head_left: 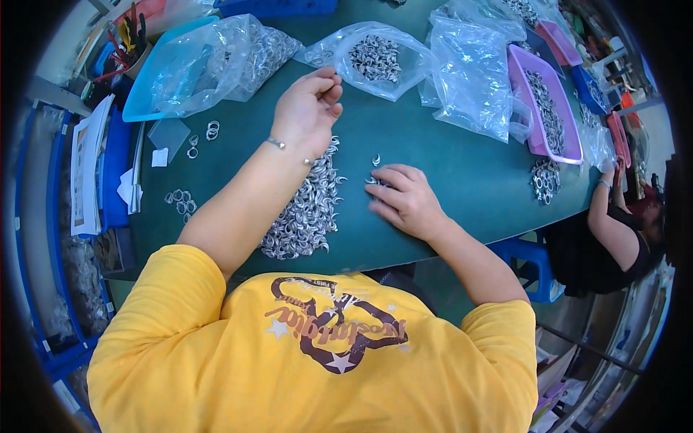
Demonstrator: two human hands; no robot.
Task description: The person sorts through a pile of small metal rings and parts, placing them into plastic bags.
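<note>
My left hand is raised beside the rim of an open clear plastic bag, its fingers curled inward; whatever may be in them is hidden. Inside that bag lies a heap of small curved silvery metal pieces. Palm down on the table, my right hand has its fingers apart over a few of the same pieces, partly covered by them. One single metal piece lies just beyond its fingertips. Between my arms spreads a large pile of crescent-shaped metal pieces, partly behind my left forearm.
A blue tray and a filled bag stand at the far left. Metal rings lie left of my forearm. Plastic bags and a pink basket of metal parts are at right. Another person sits beyond a blue stool.
</note>
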